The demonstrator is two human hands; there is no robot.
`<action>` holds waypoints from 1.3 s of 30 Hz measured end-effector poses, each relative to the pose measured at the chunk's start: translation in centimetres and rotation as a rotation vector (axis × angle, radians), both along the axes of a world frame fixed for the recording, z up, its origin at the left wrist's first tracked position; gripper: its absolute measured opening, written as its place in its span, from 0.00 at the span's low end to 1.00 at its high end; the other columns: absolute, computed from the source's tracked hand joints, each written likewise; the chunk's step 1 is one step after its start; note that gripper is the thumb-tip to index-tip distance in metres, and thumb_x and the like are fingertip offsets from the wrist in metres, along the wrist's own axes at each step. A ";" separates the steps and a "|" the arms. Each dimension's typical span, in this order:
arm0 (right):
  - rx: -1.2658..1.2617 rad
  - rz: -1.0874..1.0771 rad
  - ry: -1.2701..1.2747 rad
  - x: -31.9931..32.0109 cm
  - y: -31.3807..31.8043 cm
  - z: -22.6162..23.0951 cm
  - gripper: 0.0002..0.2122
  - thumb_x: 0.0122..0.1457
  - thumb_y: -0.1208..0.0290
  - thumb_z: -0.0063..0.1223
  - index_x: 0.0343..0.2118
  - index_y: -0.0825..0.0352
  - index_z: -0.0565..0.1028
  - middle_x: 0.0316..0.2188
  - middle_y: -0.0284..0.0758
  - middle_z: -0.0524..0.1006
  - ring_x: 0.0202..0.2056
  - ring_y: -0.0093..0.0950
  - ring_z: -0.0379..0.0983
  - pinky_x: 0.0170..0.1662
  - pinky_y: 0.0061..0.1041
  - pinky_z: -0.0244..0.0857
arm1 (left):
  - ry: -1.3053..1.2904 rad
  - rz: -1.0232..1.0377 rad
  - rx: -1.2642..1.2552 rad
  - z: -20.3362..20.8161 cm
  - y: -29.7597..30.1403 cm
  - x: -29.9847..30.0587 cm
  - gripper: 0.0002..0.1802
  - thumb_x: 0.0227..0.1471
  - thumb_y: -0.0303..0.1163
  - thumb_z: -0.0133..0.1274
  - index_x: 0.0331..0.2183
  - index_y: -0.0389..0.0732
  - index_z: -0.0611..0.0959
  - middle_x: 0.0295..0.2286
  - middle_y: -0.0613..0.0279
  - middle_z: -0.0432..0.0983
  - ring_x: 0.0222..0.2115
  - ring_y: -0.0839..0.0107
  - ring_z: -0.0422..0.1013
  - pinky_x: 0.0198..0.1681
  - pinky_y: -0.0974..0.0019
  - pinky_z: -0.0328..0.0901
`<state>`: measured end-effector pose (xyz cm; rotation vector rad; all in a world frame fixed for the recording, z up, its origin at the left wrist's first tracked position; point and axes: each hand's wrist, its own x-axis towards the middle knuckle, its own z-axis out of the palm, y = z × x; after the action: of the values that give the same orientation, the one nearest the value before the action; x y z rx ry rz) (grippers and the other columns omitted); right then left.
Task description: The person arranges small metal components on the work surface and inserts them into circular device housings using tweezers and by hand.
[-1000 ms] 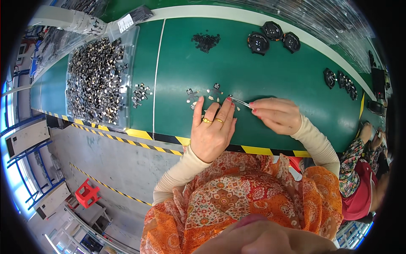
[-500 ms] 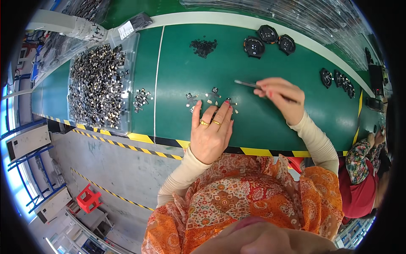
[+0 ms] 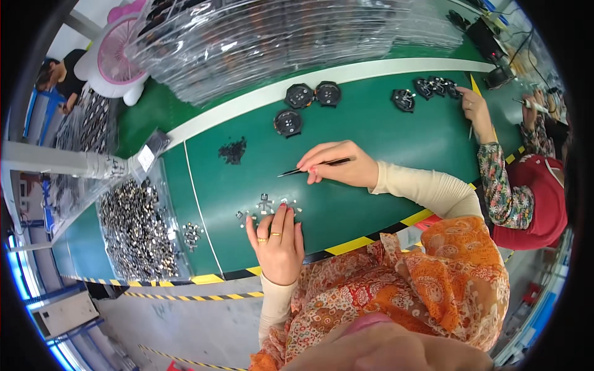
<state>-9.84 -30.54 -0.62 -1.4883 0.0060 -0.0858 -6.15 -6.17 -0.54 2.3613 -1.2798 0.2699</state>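
Note:
My left hand (image 3: 277,247) lies palm down near the table's front edge, fingers stretched out. Its fingertips touch the table among several small dark and silver electronic parts (image 3: 265,203), and part of what lies beneath them is hidden. My right hand (image 3: 343,164) grips a pair of slim dark tweezers (image 3: 296,171), whose tips point left, a little beyond the left fingertips, with nothing visible in them. A heap of tiny black pieces (image 3: 232,151) sits farther back. Behind my right hand are three round black watch-like housings (image 3: 289,123).
A clear bin (image 3: 184,263) full of small metallic parts stands at left, with a small cluster of parts (image 3: 191,236) beside it. More black housings (image 3: 404,100) lie far right, where a co-worker's hand (image 3: 475,111) reaches in. Plastic-wrapped stacks (image 3: 272,46) line the back.
The view has swung, shifting the table's contents. My left hand stays on the small parts and my right still holds the tweezers. A co-worker's hand has come to the far-right housings.

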 end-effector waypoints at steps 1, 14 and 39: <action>0.026 0.000 0.018 0.0 -0.2 -0.1 0.09 0.62 0.81 0.50 0.42 0.73 0.79 0.45 0.42 0.76 0.37 0.28 0.78 0.40 0.24 0.74 | 0.004 -0.009 0.000 -0.2 -0.2 0.1 0.17 0.47 0.28 0.60 0.42 0.36 0.82 0.46 0.62 0.75 0.43 0.62 0.68 0.61 0.40 0.51; -0.135 -0.024 -0.092 0.8 -0.1 -0.1 0.08 0.60 0.85 0.49 0.40 0.76 0.79 0.45 0.46 0.76 0.35 0.31 0.79 0.36 0.23 0.73 | 0.013 -0.001 -0.070 0.1 0.4 0.7 0.20 0.45 0.29 0.61 0.43 0.37 0.82 0.47 0.61 0.73 0.45 0.63 0.67 0.60 0.42 0.53; -0.132 -0.013 -0.062 0.7 -0.1 -0.5 0.08 0.61 0.84 0.48 0.39 0.75 0.79 0.45 0.47 0.76 0.34 0.31 0.79 0.37 0.23 0.74 | 0.042 0.010 -0.086 -0.5 0.5 0.3 0.19 0.46 0.30 0.60 0.43 0.38 0.81 0.47 0.63 0.73 0.45 0.64 0.67 0.61 0.44 0.53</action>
<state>-9.12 -30.60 -1.08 -1.6173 -0.0409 -0.1451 -5.81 -5.63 -1.01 2.2895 -1.2137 0.2717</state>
